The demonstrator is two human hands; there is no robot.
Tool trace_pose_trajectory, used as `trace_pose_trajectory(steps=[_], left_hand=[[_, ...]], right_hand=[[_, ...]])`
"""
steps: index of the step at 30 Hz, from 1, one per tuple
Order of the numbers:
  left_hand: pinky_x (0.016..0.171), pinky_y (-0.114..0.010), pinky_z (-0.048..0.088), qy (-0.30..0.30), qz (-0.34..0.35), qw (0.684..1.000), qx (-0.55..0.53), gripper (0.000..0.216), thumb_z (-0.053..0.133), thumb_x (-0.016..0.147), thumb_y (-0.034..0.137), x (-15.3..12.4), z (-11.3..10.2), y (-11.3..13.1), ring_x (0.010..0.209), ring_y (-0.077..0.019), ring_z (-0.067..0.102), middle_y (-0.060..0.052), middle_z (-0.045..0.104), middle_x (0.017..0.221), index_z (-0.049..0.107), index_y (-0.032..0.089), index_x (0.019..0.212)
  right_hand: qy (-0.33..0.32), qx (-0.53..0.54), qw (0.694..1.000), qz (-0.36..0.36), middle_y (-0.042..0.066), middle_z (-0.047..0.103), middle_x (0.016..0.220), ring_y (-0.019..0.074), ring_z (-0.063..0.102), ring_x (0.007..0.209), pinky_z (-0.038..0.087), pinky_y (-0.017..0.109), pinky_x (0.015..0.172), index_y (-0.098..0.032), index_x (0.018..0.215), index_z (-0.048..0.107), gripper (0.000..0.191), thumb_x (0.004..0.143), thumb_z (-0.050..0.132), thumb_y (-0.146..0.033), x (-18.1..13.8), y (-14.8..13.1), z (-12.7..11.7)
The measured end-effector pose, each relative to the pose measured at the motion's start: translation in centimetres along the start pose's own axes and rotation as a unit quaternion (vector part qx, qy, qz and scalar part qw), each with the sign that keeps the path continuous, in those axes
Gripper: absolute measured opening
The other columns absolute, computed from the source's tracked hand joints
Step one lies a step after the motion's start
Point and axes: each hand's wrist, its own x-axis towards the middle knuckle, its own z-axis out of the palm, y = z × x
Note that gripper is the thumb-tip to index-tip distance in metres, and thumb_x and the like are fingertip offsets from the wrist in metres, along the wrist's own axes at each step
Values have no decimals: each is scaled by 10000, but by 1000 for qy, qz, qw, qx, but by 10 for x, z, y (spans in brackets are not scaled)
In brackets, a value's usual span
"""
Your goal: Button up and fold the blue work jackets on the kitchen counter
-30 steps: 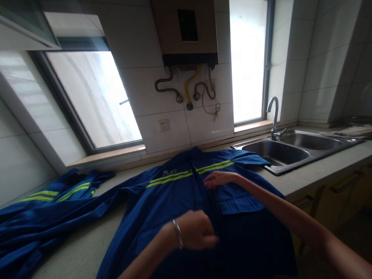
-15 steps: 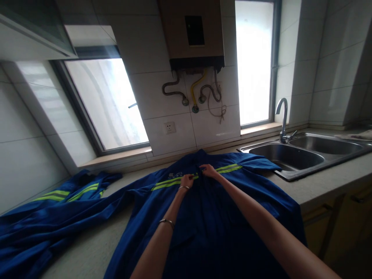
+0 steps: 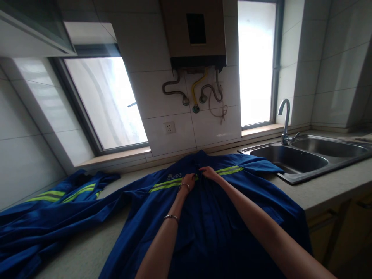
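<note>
A blue work jacket (image 3: 209, 217) with yellow-green reflective stripes lies spread flat on the grey countertop (image 3: 328, 190), collar toward the wall. My left hand (image 3: 188, 180) and my right hand (image 3: 207, 172) meet at the jacket's front opening, level with the chest stripe. Both hands have their fingers curled and pinched on the fabric edges there. Two bracelets ring my left forearm. One long sleeve trails off to the left.
A second blue striped garment (image 3: 61, 193) lies bunched at the far left of the counter. A steel double sink (image 3: 305, 159) with a faucet (image 3: 286, 120) sits at the right. A water heater (image 3: 197, 35) hangs on the tiled wall between two windows.
Both hands have moved up the jacket's front, from the lower and middle part to the chest stripe. In the last half second they barely shifted. The camera tilted slightly.
</note>
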Motion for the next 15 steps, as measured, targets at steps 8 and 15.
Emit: trace_pose_trajectory(steps=[8,15], left_hand=[[966,-318,382,36,-8,999,-31,281,471,847,191,9,-4,0,1091,-204,533,-69,644,1121,655,171,1058],[882,-210,456,37,5,997,-66,344,453,845,172,-6,-16,8,1006,-145,600,-20,641,1149,604,180,1154]], right_hand=[[10,-23,1000,15,21,693,804,169,602,773,456,229,706,-167,1043,696,417,691,500,-61,-2,3,0],[43,-14,999,1,11,693,824,159,610,770,463,223,705,-182,1097,664,411,714,536,-109,-6,4,4]])
